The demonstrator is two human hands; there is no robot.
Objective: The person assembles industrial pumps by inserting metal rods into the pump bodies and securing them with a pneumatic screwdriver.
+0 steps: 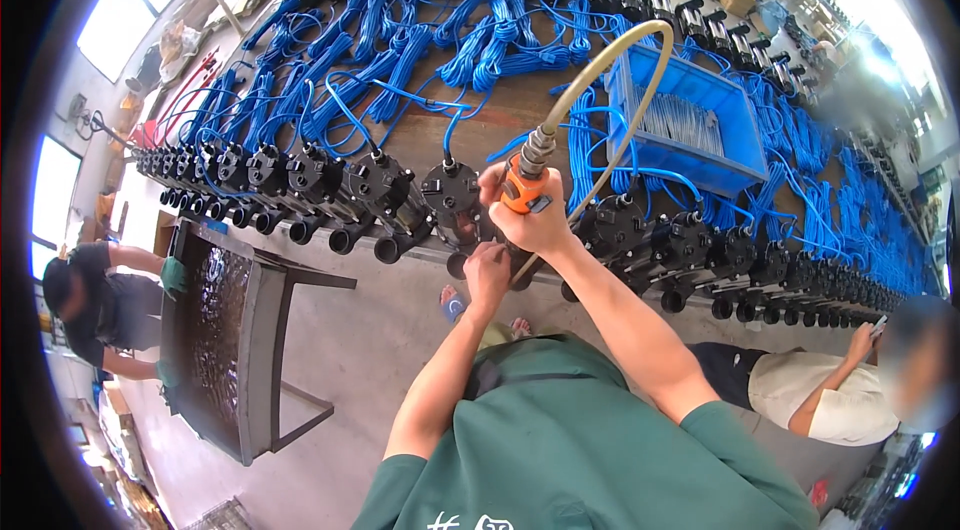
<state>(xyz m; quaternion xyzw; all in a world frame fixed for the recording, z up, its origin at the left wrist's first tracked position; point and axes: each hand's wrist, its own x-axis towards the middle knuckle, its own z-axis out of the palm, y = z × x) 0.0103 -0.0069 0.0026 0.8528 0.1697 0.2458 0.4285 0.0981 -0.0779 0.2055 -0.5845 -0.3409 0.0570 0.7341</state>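
My right hand [541,227] is wrapped round an orange air screwdriver [523,186], held upright over the row of pumps. A yellowish air hose [664,31] loops up from its metal fitting and back down. Just below and left, my left hand [487,272] is closed, its fingers drawn together low against a pump; whatever they pinch is hidden. Beside both hands stands a black-topped pump [450,192] with a blue cable rising from its cap. The screwdriver's tip is hidden behind my right hand.
Similar pumps [378,188] line the near edge of the table [430,125], and more line its far edge. Bundled blue cables [400,80] and a blue crate [690,158] of thin pale rods lie between. A person works at a water tank [262,330] left; another person [815,395] is at right.
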